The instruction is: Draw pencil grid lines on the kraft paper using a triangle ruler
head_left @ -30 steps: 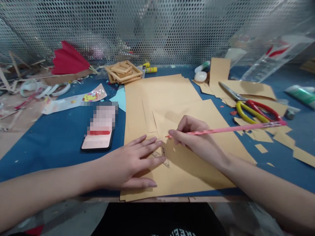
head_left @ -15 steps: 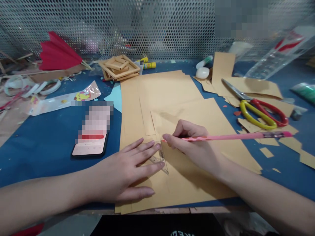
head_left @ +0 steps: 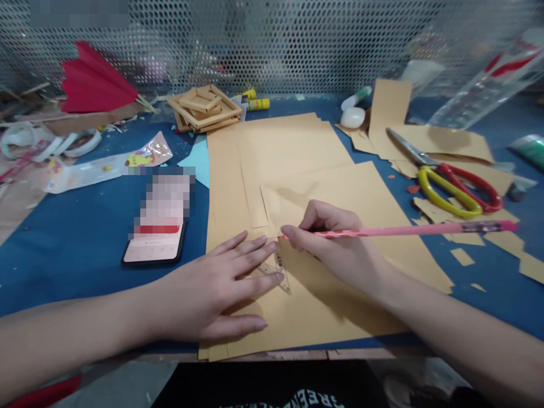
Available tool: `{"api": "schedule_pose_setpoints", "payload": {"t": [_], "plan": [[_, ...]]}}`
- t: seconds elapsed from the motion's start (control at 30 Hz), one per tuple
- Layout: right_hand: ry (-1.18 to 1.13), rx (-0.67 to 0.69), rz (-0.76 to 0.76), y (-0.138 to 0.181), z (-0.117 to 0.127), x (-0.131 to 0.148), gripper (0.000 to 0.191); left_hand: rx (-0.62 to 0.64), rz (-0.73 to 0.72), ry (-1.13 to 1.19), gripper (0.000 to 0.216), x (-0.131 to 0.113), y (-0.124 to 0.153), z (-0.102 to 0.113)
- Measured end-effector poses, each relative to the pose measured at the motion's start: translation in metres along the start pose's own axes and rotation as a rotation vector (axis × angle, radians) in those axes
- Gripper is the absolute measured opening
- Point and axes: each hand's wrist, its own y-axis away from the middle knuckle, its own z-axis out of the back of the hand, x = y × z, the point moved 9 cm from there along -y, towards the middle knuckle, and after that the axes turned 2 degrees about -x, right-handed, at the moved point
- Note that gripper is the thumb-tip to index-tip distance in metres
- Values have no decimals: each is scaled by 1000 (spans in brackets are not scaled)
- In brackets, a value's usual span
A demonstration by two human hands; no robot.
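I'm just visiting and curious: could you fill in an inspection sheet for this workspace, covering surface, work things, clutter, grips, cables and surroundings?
Surface: blue tabletop, with small scraps scattered on it.
Job's things: tan paper sheets, overlapping; see-through set square on top of them; pink pencil.
Clutter: scissors and paper offcuts at right; phone at left; stacked brown frames and red fan-shaped piece farther back.
Grips: left hand spread over the set square; right hand holds the pencil, its tip by the set square; whether the tip touches paper, cannot tell.
Cables: nothing seen.
Surroundings: perforated screen behind the table.
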Motion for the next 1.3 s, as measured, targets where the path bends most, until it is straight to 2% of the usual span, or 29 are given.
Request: {"api": "schedule_pose_setpoints", "payload": {"t": [0.57, 0.87, 1.07, 1.3], "plan": [[14, 15, -4, 1, 0, 1, 28, 33, -15, -15, 56, 1, 1, -2], [11, 78, -14, 2, -3, 1, 29, 39, -14, -46, 53, 0, 0, -3], [6, 195, -68, 4, -9, 0, 27, 40, -13, -62, 53, 0, 1, -4], [-10, 113, -80, 1, -1, 3, 27, 36, -13, -107, 51, -8, 2, -7]]}}
